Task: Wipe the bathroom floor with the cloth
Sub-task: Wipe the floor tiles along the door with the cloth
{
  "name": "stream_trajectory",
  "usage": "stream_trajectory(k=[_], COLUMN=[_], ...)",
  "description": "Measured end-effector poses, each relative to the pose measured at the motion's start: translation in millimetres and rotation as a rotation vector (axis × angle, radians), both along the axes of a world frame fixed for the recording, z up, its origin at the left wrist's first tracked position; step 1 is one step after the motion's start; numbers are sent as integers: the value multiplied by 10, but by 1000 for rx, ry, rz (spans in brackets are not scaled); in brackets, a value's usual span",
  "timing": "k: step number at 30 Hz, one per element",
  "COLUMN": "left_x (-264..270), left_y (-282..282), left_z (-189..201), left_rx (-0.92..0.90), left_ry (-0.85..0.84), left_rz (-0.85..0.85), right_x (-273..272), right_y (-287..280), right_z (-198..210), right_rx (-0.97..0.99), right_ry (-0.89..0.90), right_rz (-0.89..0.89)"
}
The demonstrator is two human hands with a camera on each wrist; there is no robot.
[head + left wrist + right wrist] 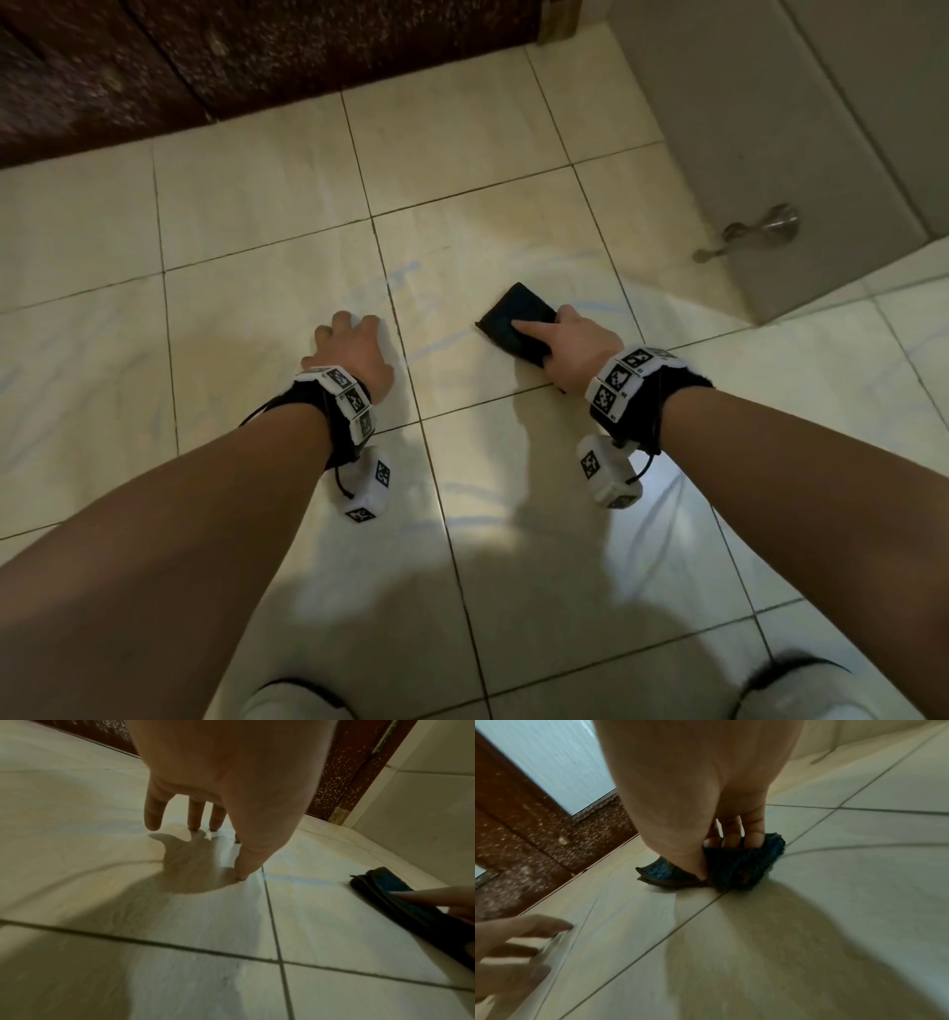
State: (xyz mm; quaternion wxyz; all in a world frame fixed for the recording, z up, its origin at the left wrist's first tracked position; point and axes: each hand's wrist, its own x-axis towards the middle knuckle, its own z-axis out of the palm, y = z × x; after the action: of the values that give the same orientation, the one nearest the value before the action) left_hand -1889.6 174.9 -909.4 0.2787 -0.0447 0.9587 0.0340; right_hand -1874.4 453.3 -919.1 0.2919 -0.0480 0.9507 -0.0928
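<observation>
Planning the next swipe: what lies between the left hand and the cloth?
Only bare floor tile with one grout line, seen in the head view.

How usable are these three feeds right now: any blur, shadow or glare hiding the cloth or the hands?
Head view: dim, a bright patch near the bottom, cloth under the right hand is sharp. Left wrist view: the left hand casts a shadow on the floor, grout lines bow. Right wrist view: edges smeared by blur, the cloth's weave shows.
</observation>
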Motion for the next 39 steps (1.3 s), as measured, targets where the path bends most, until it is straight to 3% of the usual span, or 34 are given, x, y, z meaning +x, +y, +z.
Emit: stream_trajectory(k=[14, 39], left_x=[-63, -55], left_y=[-4, -39], left_z=[-66, -64], left_rx=[-2, 7], left_ry=[-21, 32], left_rz=[-11, -40], right_x=[-83, -725], right_y=[1016, 439], right_z=[39, 21], right_rx=[4, 154], right_ry=[37, 28], right_rz=[-504, -566])
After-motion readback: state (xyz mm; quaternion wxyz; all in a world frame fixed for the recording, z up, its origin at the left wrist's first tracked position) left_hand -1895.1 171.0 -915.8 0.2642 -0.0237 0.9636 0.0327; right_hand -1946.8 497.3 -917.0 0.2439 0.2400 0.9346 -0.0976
